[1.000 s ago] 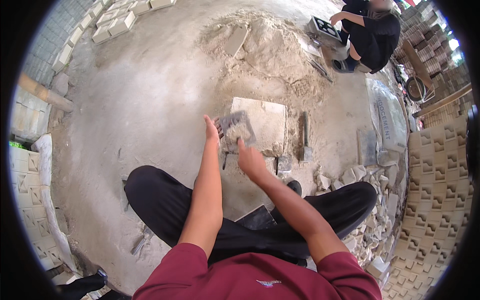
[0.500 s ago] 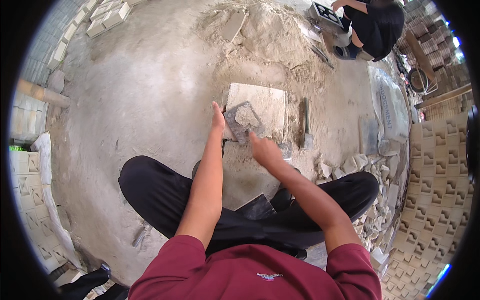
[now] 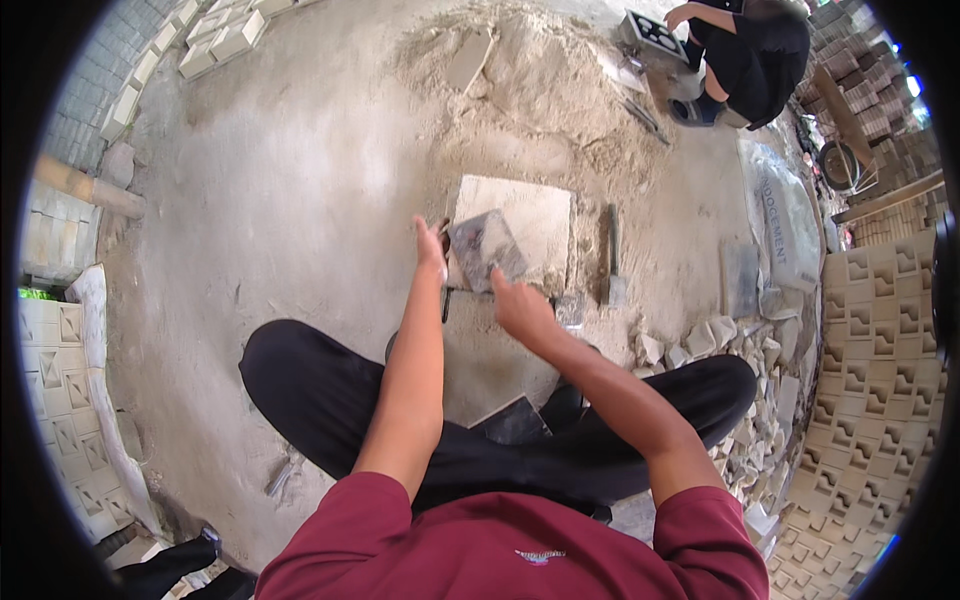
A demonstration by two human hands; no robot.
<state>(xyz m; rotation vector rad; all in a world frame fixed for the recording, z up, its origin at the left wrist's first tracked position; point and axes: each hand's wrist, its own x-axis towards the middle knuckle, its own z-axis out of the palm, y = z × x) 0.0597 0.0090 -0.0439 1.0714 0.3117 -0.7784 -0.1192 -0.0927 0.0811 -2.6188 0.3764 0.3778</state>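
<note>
A seated worker steadies a grey stone fragment (image 3: 485,250) on the near edge of a pale square slab (image 3: 520,225) lying on the sandy concrete floor (image 3: 300,180). The left hand (image 3: 432,245) reaches forward on a nearly straight arm, its fingers closed on the fragment's left edge, while the right hand (image 3: 518,305) comes in from the near side with the elbow bent, its fingers resting against the piece's lower corner; how tightly they grip cannot be told. The step appears to be positioning the piece flat, so the next move likely calls for pressing it level with both hands. A hammer (image 3: 612,255) lies just right of the slab, rubble (image 3: 700,340) beyond. Another person (image 3: 750,50) crouches in the far corner.
</note>
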